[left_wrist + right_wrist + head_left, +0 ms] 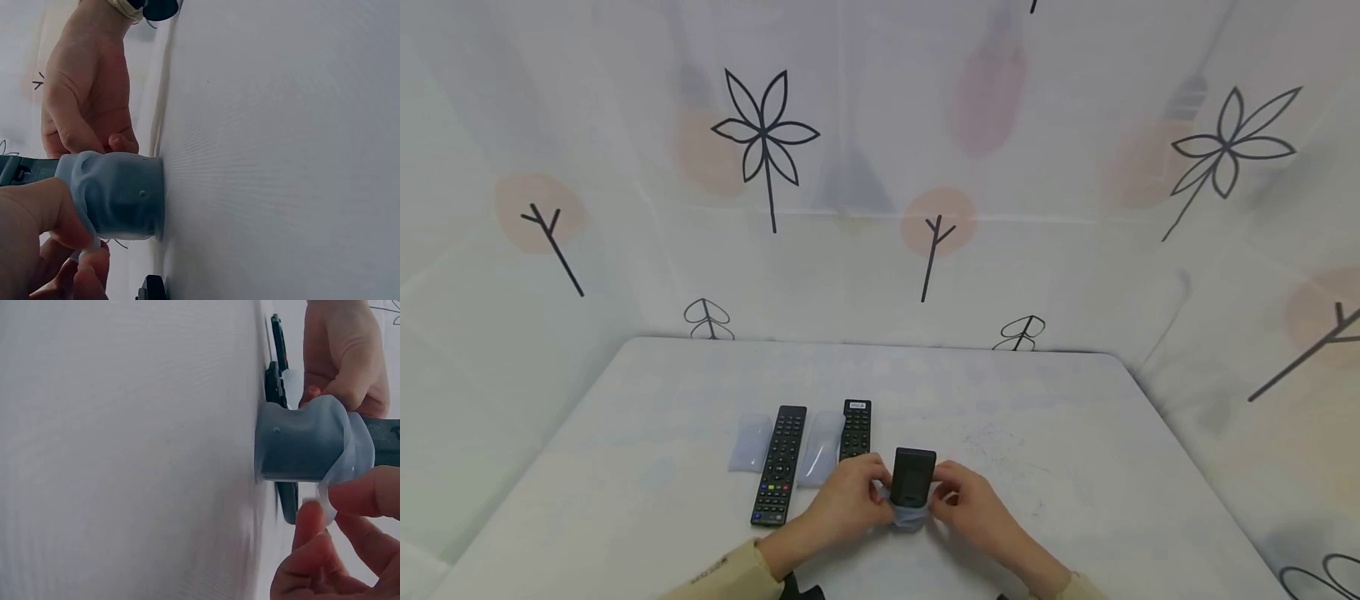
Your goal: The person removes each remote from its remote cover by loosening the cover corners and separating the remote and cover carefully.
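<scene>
A black remote control [914, 475] stands on end on the table between my hands. Around its lower part sits a translucent, bluish silicone cover [909, 518], its upper edge rumpled and its base at the tabletop. My left hand [853, 493] pinches the cover's edge between thumb and fingers on one side. On the opposite side my right hand [973, 504] pinches that edge, drawn outward in the right wrist view, where the silicone cover [303, 440] shows the dark remote through it. The remote's lower end is hidden inside.
Left of the hands lie a long black remote [780, 467] with coloured buttons and a shorter black remote [856, 429]. Two flat translucent covers [750, 442] lie beside them. A patterned cloth [850, 275] hangs behind the white table [1037, 400].
</scene>
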Tool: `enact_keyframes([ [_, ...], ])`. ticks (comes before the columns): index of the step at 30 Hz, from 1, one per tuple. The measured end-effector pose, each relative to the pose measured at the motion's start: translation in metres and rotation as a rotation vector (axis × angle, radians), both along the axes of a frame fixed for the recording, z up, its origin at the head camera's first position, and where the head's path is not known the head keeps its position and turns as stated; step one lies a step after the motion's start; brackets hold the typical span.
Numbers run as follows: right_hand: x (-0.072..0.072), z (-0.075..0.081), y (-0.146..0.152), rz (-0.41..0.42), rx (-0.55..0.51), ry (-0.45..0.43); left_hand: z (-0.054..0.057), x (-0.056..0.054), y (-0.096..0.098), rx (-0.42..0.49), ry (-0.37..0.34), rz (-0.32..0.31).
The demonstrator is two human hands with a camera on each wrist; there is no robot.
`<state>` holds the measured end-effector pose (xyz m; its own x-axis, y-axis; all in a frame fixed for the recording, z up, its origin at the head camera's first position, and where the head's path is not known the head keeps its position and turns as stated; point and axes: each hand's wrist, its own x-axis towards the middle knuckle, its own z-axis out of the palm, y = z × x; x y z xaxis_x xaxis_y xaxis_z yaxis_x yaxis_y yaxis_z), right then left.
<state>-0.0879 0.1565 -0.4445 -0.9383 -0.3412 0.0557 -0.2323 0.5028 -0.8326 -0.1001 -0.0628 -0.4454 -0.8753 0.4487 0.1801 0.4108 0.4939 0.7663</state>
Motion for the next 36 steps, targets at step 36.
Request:
enact_keyframes([
  [36, 0.006, 0.044, -0.006, 0.023, -0.228, 0.087, 0.002, -0.002, 0.001, -0.013, -0.064, 0.03],
])
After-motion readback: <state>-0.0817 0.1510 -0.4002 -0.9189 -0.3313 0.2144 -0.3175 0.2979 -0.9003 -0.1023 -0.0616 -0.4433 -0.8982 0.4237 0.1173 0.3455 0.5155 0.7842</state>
